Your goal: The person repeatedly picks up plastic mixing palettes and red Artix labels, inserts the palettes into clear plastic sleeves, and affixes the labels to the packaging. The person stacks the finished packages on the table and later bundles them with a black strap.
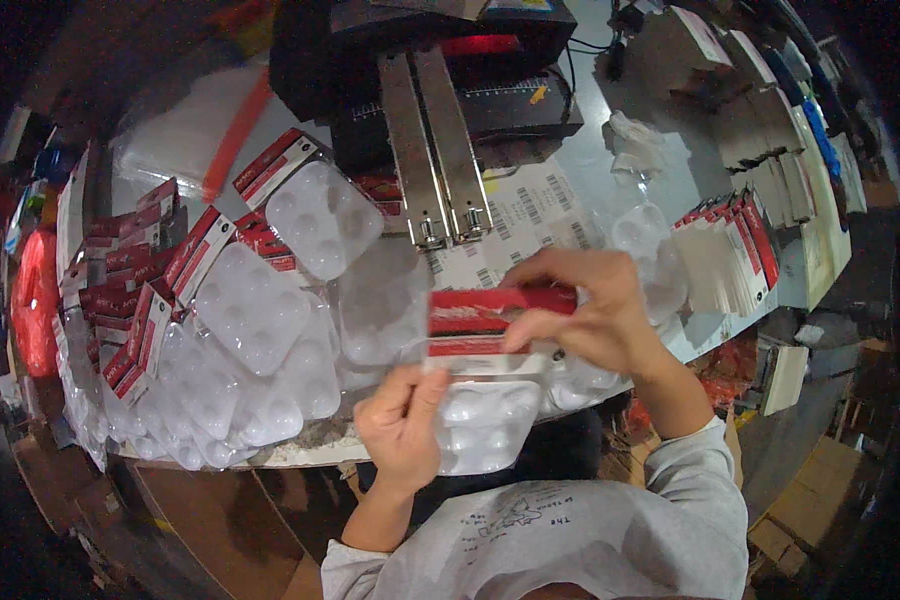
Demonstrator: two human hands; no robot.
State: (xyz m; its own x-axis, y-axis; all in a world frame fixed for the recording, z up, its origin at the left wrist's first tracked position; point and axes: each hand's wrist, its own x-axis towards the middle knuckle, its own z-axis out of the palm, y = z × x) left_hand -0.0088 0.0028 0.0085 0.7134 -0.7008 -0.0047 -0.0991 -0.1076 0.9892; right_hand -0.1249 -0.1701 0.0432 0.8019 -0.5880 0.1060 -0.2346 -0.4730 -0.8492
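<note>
In front of my chest I hold a white plastic paint palette [485, 430] with round wells, topped by a red-and-white header card [467, 325]. My left hand [402, 428] pinches the lower left corner of the card. At the card's right end, my right hand [600, 310] is closed on it, with thumb and fingers near the upper part. Whether the card is fastened to the palette is hard to see. To the left lies a pile of bagged palettes [250, 315] with similar header cards.
A black machine [350, 130] with two long metal rails [435, 150] stands at the back. Beneath the rail ends lie sheets of barcode labels [535, 210]. Header cards [735, 260] are stacked at the right, near loose white palettes [640, 235]. Clear plastic bags [175, 135] lie back left.
</note>
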